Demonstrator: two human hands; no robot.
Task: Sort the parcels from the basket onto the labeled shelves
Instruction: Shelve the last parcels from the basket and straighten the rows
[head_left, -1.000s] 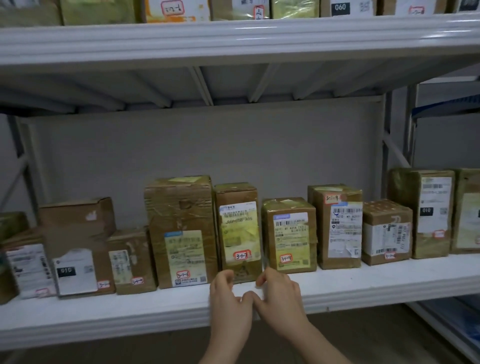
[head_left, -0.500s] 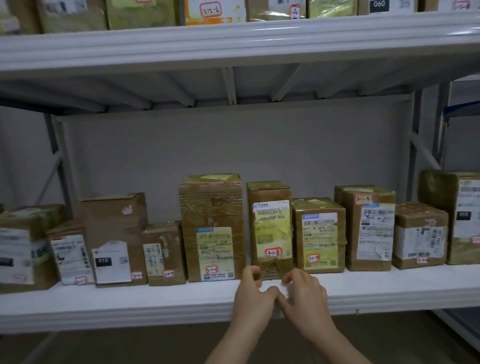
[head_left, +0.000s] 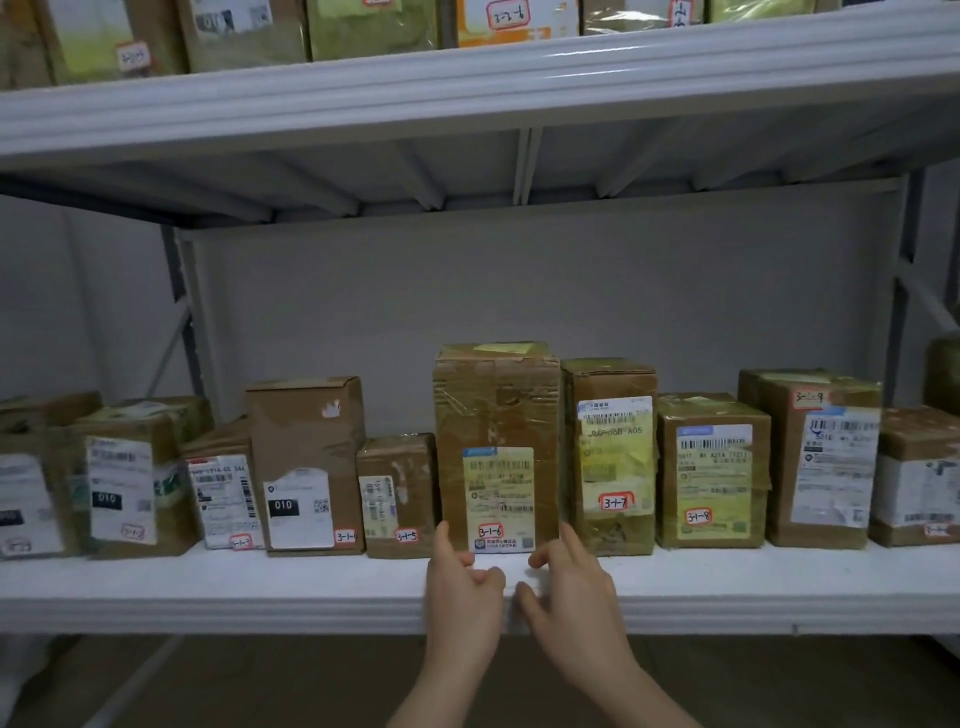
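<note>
A row of brown cardboard parcels stands on the white lower shelf (head_left: 260, 587), each with a handwritten red-framed tag. The tall parcel tagged 3-1-6 (head_left: 496, 415) is in the middle, with parcel 3-1-5 (head_left: 397, 493) to its left and parcel 3-1-7 (head_left: 613, 447) to its right. My left hand (head_left: 462, 597) and my right hand (head_left: 569, 592) are raised in front of the shelf edge below parcel 3-1-6. One fingertip reaches up at each lower corner of that parcel. Both hands hold nothing, fingers loosely bent. The basket is out of view.
More parcels (head_left: 306, 457) fill the shelf to the left and parcels 3-1-8 (head_left: 714, 467) and 3-1-9 (head_left: 821, 457) to the right. An upper shelf (head_left: 467, 88) with parcels hangs overhead. A grey back panel and metal uprights (head_left: 179, 291) frame the bay.
The view has swung left along the shelf. My hands, which were touching in front of parcel 3-1-7, now sit slightly apart in front of parcel 3-1-6.
</note>
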